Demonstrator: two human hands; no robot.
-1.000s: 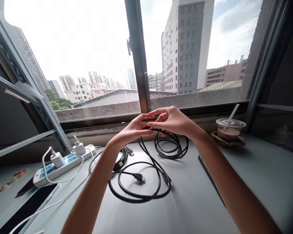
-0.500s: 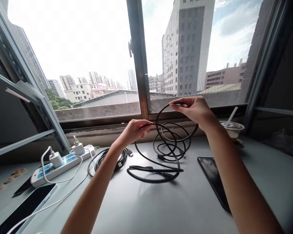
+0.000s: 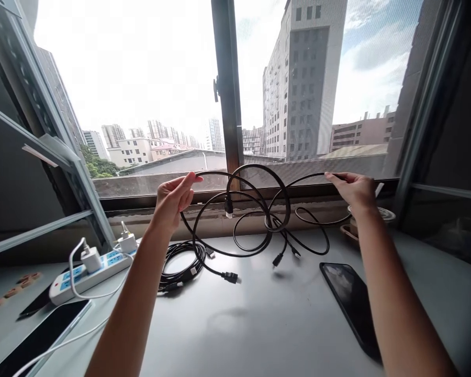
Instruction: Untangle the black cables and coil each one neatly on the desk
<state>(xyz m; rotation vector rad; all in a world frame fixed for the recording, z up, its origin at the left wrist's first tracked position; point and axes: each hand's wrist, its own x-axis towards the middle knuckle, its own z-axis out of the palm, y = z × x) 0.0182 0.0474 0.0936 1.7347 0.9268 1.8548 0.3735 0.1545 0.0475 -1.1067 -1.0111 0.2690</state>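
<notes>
My left hand (image 3: 172, 203) pinches a thick black HDMI cable (image 3: 212, 173) between thumb and fingers. Its loops hang in the air, one plug (image 3: 231, 277) dangling low and another plug (image 3: 228, 203) hanging inside the loops. At the right, my right hand (image 3: 355, 192) pinches a thinner black HDMI cable (image 3: 310, 177), raised above the table. Two plugs (image 3: 277, 259) hang together below it. Where the two cables cross in the middle, their loops overlap; whether they are interlocked I cannot tell.
A coiled black cable (image 3: 180, 268) lies by my left forearm. Further left are a white power strip (image 3: 82, 277) with chargers and a phone (image 3: 43, 335). A black tablet-like device (image 3: 351, 303) lies right, near a lidded cup (image 3: 384, 213). A window (image 3: 149, 63) stands behind.
My hands have moved apart, left hand leftward and up, right hand rightward and slightly down. The cable loops have lifted off the table and spread between them, with plugs now hanging.
</notes>
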